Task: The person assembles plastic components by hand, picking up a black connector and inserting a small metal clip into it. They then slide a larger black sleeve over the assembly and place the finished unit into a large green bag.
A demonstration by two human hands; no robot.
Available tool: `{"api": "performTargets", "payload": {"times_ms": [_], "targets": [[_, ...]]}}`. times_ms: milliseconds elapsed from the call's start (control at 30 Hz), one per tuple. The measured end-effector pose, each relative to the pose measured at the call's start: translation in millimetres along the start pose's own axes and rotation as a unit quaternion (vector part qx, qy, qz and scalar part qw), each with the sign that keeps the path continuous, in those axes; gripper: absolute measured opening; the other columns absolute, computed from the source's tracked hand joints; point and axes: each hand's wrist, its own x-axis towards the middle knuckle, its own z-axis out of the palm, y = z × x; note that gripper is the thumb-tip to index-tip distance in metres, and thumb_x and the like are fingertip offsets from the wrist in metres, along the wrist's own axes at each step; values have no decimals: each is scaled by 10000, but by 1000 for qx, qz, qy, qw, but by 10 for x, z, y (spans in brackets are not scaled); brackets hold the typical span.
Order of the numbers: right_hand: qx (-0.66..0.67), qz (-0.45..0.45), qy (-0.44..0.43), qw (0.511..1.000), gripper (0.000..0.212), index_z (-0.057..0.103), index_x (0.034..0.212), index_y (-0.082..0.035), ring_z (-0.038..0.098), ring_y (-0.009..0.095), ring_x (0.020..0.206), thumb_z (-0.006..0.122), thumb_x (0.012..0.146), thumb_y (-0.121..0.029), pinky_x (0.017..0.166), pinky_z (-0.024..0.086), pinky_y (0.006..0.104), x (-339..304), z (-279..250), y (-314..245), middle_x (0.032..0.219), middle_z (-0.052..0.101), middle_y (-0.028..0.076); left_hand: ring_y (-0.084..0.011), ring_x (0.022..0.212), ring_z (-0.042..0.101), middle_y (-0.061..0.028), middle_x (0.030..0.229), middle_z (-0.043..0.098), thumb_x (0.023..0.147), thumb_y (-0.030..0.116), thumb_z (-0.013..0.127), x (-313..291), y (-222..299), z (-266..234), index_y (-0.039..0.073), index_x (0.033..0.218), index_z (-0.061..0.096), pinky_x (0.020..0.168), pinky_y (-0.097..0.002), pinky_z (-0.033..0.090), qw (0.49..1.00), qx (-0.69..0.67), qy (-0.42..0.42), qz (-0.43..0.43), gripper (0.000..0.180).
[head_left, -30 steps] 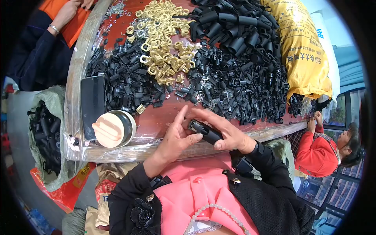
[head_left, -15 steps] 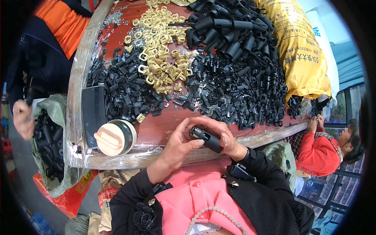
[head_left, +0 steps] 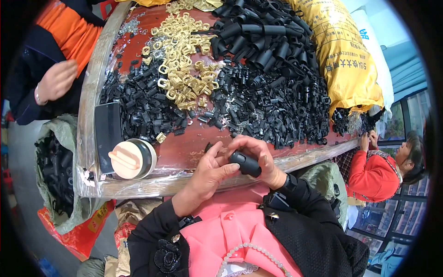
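Observation:
My right hand grips a black plastic cylinder, held tilted above the table's near edge. A small oval opening shows near its upper left, rounded end. From the left side my left hand presses its thumb against that end, its other fingers curled. A small dark piece shows by the left fingertips; whether they hold it I cannot tell. Beyond my hands lies a wide heap of small black plastic parts, with cream-coloured rings piled to its left and larger black tubes behind.
A cream-lidded jar and a dark flat phone-like slab sit at the table's left corner. A yellow sack lines the right side. An open sack of black parts stands lower left. Co-workers sit left and right.
The cylinder has turned: its long side slot and metallic end no longer show, and a smooth rounded end does. The left co-worker's hand has risen toward the table edge.

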Motion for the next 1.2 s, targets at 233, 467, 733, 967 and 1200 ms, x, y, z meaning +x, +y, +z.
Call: {"api": "performTargets", "payload": {"times_ms": [233, 467, 733, 967, 1200], "targets": [[28, -36, 18, 999, 713, 514, 902, 38, 506, 145, 785, 520, 647, -628, 700, 404, 250, -124, -83, -28, 868, 496, 71, -158, 860, 537, -128, 984, 529, 723, 1, 605, -3, -31, 182, -39, 1286, -18, 750, -267, 451, 999, 31, -12, -22, 840], [-220, 19, 174, 960, 670, 535, 787, 10, 514, 149, 710, 475, 657, -644, 633, 412, 256, -962, -733, -820, 759, 514, 70, -132, 847, 537, -97, 921, 559, 742, 40, 598, 30, 14, 233, -36, 1269, 170, 748, -235, 431, 986, 157, -30, -42, 682], [-630, 369, 296, 616, 343, 556, 807, 15, 536, 202, 658, 612, 676, -298, 607, 423, 288, -2821, -1118, -1250, 716, 559, 92, -122, 839, 546, -81, 918, 566, 766, 97, 581, 334, -63, 373, -5, 1178, 364, 716, -216, 436, 974, 218, -32, -57, 476], [-634, 120, 345, 682, 349, 504, 1031, 0, 556, 225, 760, 593, 707, -93, 655, 441, 296, -1750, -1240, -1136, 956, 520, 138, -134, 819, 560, -88, 924, 566, 793, 108, 538, 647, -245, 542, -14, 1154, 379, 689, -215, 443, 960, 262, -56, -81, 413], [-753, 18, 225, 617, 165, 495, 807, -62, 542, 306, 672, 554, 677, -144, 558, 452, 401, -461, -1940, -371, 766, 493, 103, -178, 813, 568, -119, 965, 547, 805, 138, 520, 829, -255, 747, -16, 1155, 376, 666, -233, 467, 961, 248, -31, -117, 408]]}}
